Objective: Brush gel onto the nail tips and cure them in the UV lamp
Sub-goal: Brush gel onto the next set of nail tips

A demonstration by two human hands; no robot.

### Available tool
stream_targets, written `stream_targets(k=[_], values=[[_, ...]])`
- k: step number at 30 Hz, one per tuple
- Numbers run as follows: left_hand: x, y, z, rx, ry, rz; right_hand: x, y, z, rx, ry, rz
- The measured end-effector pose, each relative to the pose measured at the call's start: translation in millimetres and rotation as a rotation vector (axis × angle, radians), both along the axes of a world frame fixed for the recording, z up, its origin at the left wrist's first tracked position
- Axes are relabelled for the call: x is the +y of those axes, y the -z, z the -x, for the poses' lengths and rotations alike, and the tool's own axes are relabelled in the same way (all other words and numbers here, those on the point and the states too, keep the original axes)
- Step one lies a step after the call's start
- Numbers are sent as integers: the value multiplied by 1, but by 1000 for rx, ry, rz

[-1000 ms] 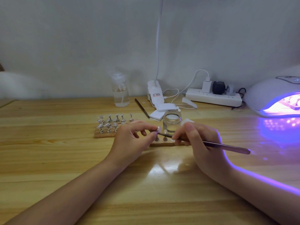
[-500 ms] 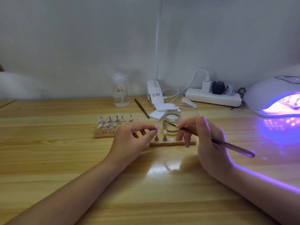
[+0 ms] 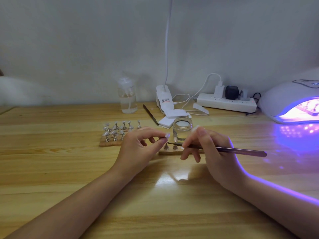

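My left hand (image 3: 138,147) pinches a small stand with a pale nail tip (image 3: 167,135) between thumb and forefinger, just above a short wooden base (image 3: 170,152) that carries two more stands. My right hand (image 3: 212,150) grips a thin dark brush (image 3: 241,150), whose bristle end points left and sits just below and right of the held tip. A clear gel jar (image 3: 182,131) stands right behind the base. The white UV lamp (image 3: 290,102) glows purple at the far right, with a wooden base inside it.
A second wooden base (image 3: 112,143) with several nail tip stands lies to the left. Behind are a clear pump bottle (image 3: 127,97), a spare brush (image 3: 151,115), white pads (image 3: 166,121), a clip lamp (image 3: 164,99) and a power strip (image 3: 226,104) with cables.
My right hand has brought the brush down from the jar and levelled it, so its bristle end now lies close under the nail tip. My left hand has stayed put.
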State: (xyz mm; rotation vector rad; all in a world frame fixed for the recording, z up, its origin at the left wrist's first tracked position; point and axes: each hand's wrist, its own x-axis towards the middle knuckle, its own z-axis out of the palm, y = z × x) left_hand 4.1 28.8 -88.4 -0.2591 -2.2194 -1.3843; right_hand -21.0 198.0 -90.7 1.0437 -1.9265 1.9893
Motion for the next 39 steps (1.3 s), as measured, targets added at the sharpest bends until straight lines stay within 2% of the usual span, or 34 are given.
stream_targets(k=[4,7,15,21,24,30,35,39], values=[[0,-1,-1,-4,3,1,1,0,1,21,56,36],[0,-1,0,-3,5,10,1,-1,2,27,102,-28],[0,0,0,-5,-6,-1,0,0,-1,-1,-27,-3],[0,1,1,-10,-15,3,1,0,2,29,101,-45],[0,0,1,-9,-14,3,1,1,2,34,76,-90],[1,-1,0,-21,-17,3,1,1,0,11,20,-5],[1,-2,-1,-24,-12,7,1,0,2,71,111,-113],[1,-2,-1,-20,-19,6,1,1,1,80,90,-129]])
